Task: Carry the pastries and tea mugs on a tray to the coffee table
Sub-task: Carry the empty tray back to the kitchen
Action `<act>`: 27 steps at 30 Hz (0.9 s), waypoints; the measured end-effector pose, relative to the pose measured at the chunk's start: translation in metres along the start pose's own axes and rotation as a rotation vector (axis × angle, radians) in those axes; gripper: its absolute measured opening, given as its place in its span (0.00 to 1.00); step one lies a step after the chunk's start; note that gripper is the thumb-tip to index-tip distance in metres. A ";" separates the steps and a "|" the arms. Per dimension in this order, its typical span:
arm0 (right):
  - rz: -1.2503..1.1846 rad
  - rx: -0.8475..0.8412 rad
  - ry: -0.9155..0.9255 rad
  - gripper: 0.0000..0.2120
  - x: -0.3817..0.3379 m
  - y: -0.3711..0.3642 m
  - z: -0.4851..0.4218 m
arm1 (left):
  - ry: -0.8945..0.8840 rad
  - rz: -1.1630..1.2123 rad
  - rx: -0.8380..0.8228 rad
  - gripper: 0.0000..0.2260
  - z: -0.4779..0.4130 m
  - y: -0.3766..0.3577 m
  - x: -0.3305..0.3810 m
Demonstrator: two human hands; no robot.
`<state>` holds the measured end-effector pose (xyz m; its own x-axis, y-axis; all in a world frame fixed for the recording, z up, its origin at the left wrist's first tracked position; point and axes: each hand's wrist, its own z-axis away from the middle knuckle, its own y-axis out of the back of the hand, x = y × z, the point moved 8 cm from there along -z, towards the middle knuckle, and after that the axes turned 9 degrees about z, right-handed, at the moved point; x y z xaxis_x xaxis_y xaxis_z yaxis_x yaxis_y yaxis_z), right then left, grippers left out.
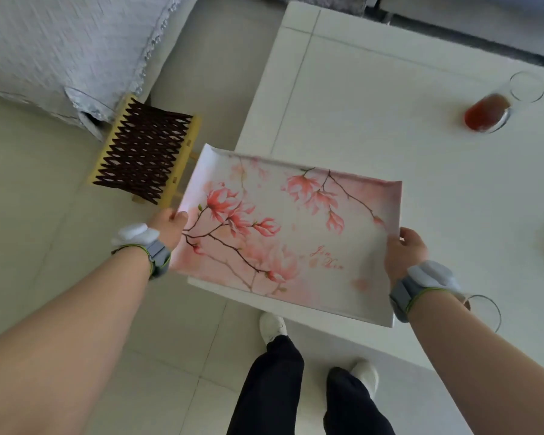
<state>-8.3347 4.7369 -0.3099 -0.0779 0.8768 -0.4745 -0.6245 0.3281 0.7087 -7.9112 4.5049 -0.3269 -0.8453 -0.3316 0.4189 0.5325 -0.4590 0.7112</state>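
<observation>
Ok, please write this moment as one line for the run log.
left hand: grips tray left edge | right hand: grips right edge | tray: empty, held over coffee table corner | tea mug: on table

I see a dark woven stool [145, 152] with a yellow frame on the tiled floor [44, 189], just beside a grey-covered sofa [60, 42] at upper left.

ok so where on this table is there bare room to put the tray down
The coffee table is bare across its left and middle, from the far rim of the tray to the table's far edge. The right side is tighter: a glass of tea far right, a second glass near the right hand.
</observation>
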 end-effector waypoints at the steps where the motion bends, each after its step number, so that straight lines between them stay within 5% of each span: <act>1: 0.001 -0.012 0.039 0.13 -0.013 0.008 0.004 | 0.013 0.048 -0.012 0.14 0.014 0.007 -0.003; 11: -0.036 -0.425 0.448 0.16 -0.129 0.068 0.090 | 0.104 0.417 0.327 0.13 0.180 0.105 -0.034; 18: 0.019 -0.521 0.664 0.15 -0.151 0.102 0.172 | 0.237 0.586 0.457 0.17 0.307 0.160 -0.056; 23: -0.038 -0.539 0.684 0.15 -0.183 0.107 0.223 | 0.101 1.423 0.297 0.15 0.387 0.175 -0.075; 27: -0.053 -0.593 0.756 0.15 -0.212 0.084 0.277 | 0.065 1.587 0.449 0.13 0.431 0.206 -0.105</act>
<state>-8.1551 4.6758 -0.0049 -0.3892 0.3394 -0.8563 -0.9168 -0.0523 0.3959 -7.7314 4.8002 0.0189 0.5056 -0.2449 0.8273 0.7452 0.6072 -0.2757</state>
